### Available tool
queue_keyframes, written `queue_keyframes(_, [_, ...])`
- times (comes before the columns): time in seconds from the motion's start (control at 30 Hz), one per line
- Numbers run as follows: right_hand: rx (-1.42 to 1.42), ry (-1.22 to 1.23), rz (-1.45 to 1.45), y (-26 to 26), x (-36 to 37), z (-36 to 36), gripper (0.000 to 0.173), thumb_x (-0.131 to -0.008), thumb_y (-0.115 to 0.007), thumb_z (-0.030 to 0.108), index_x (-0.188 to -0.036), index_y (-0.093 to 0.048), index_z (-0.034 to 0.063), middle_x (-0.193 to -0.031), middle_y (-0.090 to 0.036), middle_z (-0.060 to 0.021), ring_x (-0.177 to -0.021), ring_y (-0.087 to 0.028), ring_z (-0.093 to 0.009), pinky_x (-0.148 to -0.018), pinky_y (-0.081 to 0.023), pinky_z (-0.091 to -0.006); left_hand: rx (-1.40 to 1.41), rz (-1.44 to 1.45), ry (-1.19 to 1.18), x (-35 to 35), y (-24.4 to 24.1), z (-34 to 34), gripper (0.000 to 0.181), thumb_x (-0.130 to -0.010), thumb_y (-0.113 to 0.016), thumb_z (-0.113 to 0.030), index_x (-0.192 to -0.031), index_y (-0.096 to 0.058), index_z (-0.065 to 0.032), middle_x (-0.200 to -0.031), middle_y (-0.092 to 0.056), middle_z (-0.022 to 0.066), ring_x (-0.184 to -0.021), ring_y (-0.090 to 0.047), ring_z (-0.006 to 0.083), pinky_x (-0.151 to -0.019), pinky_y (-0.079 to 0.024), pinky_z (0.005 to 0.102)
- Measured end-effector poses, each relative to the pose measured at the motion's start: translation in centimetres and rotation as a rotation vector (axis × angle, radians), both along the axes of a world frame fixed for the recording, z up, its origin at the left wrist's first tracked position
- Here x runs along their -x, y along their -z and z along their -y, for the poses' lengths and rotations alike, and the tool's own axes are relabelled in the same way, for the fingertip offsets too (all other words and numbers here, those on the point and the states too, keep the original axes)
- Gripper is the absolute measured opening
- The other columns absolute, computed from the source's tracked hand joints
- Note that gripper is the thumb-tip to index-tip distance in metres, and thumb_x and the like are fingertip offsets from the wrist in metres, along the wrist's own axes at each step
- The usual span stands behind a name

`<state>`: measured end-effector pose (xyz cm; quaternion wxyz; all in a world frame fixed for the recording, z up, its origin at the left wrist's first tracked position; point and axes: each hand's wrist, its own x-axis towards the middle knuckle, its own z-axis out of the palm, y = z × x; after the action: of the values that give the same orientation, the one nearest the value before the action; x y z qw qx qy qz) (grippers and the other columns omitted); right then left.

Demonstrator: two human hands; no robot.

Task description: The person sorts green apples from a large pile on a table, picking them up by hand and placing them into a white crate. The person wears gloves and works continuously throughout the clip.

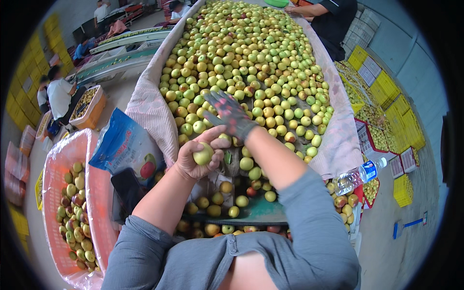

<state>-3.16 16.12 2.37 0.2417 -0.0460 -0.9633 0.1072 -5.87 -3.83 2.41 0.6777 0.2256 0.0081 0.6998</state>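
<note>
My bare left hand (201, 154) holds a green jujube-like fruit (203, 153) between its thumb and fingers, palm up, over the near end of the sorting table. My right hand (232, 114), in a dark glove with pink-red marks, reaches over the heap of green and reddish fruit (246, 54), fingers spread and pointing up and left. Its palm faces down and its underside is hidden, so a fruit under it cannot be told. Loose fruit (247, 164) lies just below the gloved hand. Lower down, several fruit rest on a green surface (257, 212).
A pink cloth-covered rim (156, 90) borders the heap. To the left are a lined pink crate (92, 174) of fruit, a blue-and-white bag (125, 141) and a dark phone (127, 190). A plastic bottle (359, 177) lies right. A person (331, 21) works at the far right.
</note>
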Motion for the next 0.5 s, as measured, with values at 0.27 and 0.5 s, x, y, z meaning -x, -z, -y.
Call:
queue_keyframes(0.27, [-0.242, -0.081, 0.277, 0.0, 3.0, 3.5, 0.063, -0.091, -0.047, 0.057, -0.140, -0.045, 0.0191, -0.142, -0.046, -0.0127, -0.136, -0.036, -0.031, -0.115, -0.021, -0.0478, 0.032, -0.003, -0.007, 0.2, 0.5, -0.3, 0.073, -0.077, -0.056, -0.012, -0.146, -0.034, -0.0106, -0.111, -0.058, 0.0167, -0.073, -0.052, 0.0178, -0.060, -0.050, 0.0239])
queue_keyframes(0.5, [-0.204, -0.403, 0.440, -0.6, -7.9, 5.3, 0.057, -0.089, -0.050, 0.057, -0.134, -0.055, 0.0222, -0.148, -0.041, -0.0091, -0.143, -0.024, -0.034, -0.118, -0.013, -0.0510, -0.001, 0.132, -0.146, 1.0, 0.1, -0.3, 0.073, -0.077, -0.056, -0.009, -0.147, -0.033, -0.0134, -0.135, -0.045, 0.0154, -0.090, -0.057, 0.0220, -0.073, -0.056, 0.0299])
